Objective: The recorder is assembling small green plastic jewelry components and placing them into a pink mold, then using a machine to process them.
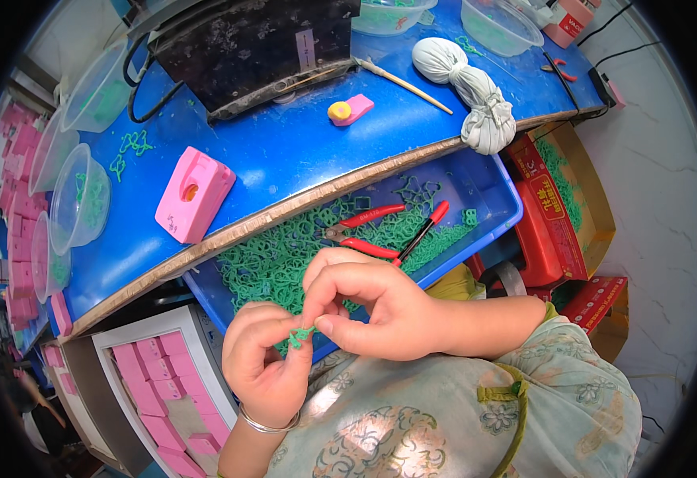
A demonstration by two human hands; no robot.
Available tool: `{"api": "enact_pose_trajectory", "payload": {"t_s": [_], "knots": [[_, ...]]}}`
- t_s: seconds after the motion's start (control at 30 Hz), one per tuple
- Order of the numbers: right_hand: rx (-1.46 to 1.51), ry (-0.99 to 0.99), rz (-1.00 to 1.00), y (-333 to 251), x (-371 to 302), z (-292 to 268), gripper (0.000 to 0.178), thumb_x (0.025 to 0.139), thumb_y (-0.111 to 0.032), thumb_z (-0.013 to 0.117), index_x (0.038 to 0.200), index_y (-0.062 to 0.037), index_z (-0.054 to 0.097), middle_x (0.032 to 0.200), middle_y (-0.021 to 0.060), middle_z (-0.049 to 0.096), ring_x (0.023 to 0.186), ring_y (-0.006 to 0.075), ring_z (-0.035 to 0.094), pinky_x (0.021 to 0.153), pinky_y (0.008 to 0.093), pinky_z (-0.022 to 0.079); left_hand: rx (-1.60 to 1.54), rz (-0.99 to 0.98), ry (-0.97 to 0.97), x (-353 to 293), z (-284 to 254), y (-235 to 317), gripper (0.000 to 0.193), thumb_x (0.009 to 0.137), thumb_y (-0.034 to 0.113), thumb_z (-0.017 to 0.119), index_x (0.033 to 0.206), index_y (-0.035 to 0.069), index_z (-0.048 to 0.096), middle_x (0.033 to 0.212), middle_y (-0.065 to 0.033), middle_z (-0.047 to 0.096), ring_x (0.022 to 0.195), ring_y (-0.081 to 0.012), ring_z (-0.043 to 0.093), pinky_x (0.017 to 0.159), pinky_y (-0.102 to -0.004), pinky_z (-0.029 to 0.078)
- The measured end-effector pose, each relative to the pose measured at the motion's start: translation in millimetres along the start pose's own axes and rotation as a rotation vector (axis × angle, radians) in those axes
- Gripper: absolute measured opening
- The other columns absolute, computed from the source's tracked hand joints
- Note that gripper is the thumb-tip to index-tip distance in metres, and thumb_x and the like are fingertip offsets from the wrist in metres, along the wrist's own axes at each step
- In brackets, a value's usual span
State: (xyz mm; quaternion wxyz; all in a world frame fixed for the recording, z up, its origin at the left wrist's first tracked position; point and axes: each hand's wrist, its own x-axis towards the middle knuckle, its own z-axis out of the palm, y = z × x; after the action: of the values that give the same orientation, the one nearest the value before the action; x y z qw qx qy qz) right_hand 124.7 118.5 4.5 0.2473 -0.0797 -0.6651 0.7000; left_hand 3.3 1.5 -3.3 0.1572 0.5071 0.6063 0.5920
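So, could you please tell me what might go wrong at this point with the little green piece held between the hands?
1. The small green piece is pinched only by the fingertips of the left hand and right hand; it could slip and drop onto the lap.
2. If it falls into the blue tray, it would likely be lost among the heap of similar green pieces.
3. The red-handled cutters lie close behind the hands and could be knocked.

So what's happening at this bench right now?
A seated person pinches a small green plastic piece between the left hand and the right hand, over a blue tray heaped with similar green pieces. Red-handled cutters lie on the heap. A pink block sits on the blue table.
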Motion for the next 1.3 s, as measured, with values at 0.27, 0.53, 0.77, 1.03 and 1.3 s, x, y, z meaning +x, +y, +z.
{"api": "enact_pose_trajectory", "payload": {"t_s": [0.27,0.53,0.77,1.03,1.3], "knots": [[-0.13,0.07,-0.028,4,1,0,0.013,0.075,0.002,0.057,0.088,-0.0022,0.059,0.087,0.0061,0.051,0.074,0.0117,0.048,0.063,0.0243,0.04,0.116,0.084,-0.002,2,-3,-1,0.016,0.068,-0.002,0.066,0.083,0.0,0.059,0.075,-0.0094,0.055,0.066,-0.0218,0.052,0.059,-0.0298,0.042],[-0.451,0.04,-0.147,8,-3,-4,0.014,0.074,0.0,0.062,0.088,-0.0009,0.059,0.085,0.0088,0.056,0.073,0.0191,0.055,0.062,0.0284,0.046,0.148,0.061,0.017,5,-1,5,0.016,0.067,-0.003,0.067,0.08,0.0,0.058,0.074,-0.0095,0.054,0.066,-0.0217,0.052,0.058,-0.0295,0.041],[-0.311,0.061,0.022,7,-4,-5,0.011,0.082,-0.013,0.059,0.081,-0.0024,0.057,0.074,0.0081,0.053,0.068,0.0215,0.053,0.059,0.0327,0.043,0.087,-0.099,0.081,3,-5,9,0.009,0.074,-0.002,0.062,0.074,0.0,0.053,0.072,-0.009,0.054,0.06,-0.0194,0.049,0.055,-0.0282,0.039],[0.051,0.098,0.209,8,-6,-8,0.012,0.086,-0.014,0.057,0.083,-0.0025,0.058,0.075,0.004,0.054,0.067,0.0114,0.051,0.058,0.0258,0.042,-0.051,0.061,0.085,2,-3,6,0.012,0.084,0.004,0.048,0.072,0.003,0.047,0.075,-0.011,0.048,0.055,-0.017,0.047,0.05,-0.0272,0.038],[-0.26,0.068,-0.007,4,-2,-17,0.004,0.083,-0.005,0.059,0.083,-0.0016,0.058,0.08,0.007,0.059,0.072,0.0138,0.055,0.062,0.0266,0.043,-0.171,0.828,-0.274,49,-32,66,0.03,0.065,0.02,0.065,0.089,0.006,0.056,0.084,-0.0113,0.05,0.065,-0.0223,0.05,0.057,-0.0352,0.04]]}}
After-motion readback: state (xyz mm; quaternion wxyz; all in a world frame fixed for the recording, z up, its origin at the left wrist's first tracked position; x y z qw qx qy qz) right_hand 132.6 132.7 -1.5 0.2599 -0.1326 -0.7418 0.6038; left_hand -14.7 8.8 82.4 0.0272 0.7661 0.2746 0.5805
